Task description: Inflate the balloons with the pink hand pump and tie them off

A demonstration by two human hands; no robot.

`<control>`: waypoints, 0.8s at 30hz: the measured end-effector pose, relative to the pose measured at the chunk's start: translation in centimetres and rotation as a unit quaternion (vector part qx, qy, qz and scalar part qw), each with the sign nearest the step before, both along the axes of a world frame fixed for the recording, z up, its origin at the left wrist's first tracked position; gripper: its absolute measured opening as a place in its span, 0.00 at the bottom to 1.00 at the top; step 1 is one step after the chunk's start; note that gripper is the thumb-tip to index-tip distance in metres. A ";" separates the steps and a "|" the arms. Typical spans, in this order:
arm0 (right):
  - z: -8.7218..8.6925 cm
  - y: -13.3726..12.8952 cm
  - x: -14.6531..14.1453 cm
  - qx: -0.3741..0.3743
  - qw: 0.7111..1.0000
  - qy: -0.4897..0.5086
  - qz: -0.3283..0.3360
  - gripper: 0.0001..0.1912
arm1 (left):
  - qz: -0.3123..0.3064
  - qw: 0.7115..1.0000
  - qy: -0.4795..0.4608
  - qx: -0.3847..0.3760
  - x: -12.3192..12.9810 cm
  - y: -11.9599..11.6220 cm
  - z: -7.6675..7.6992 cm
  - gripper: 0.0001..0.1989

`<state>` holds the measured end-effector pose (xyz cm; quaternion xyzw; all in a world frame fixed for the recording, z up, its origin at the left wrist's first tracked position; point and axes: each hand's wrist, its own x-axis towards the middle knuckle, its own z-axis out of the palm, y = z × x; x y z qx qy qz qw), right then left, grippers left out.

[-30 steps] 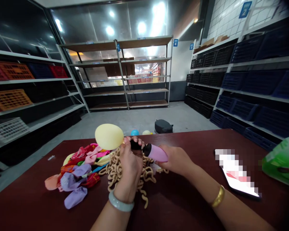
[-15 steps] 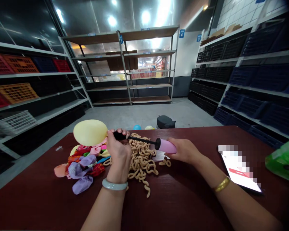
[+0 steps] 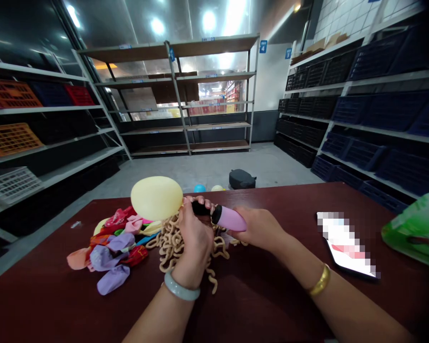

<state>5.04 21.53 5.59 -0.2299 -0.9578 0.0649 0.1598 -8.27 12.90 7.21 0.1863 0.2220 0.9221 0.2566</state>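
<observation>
One hand pump (image 3: 230,219) is in play, held up over the pile of tan curly pieces (image 3: 171,240) on the table (image 3: 264,305), and I'd say you're mid-inflation on that pale yellow balloon (image 3: 156,197). Your left hand (image 3: 197,236) has its fingers curled around the black end, right by the balloon's neck; can't really tell how the neck sits on the nozzle, since your fingers cover it. Your right hand (image 3: 259,228) is wrapped around the pink end. No rod shows between the two parts, so my guess is you're at the bottom of a stroke. If you want more air, the next move probably calls for drawing the pink part straight back, left hand steady so the neck doesn't slip. As for direction, the pump's long axis runs mostly crosswise, black end toward the balloon on your left, pink end off to your right and angled a little back toward you.
</observation>
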 end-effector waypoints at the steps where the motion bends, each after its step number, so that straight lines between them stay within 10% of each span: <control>1: -0.1 0.1 0.0 -0.002 1.000 0.006 0.003 0.20 | 0.003 1.000 0.004 0.000 -0.4 -0.2 0.3 0.09; 12: -1.1 3.3 1.0 -0.018 0.999 -0.002 0.033 0.20 | 0.114 0.993 0.001 0.004 -6.6 -2.7 2.4 0.10; 24: -0.3 1.4 0.5 0.033 0.999 0.009 -0.020 0.19 | 0.038 0.998 0.042 0.014 -1.3 -0.7 0.7 0.09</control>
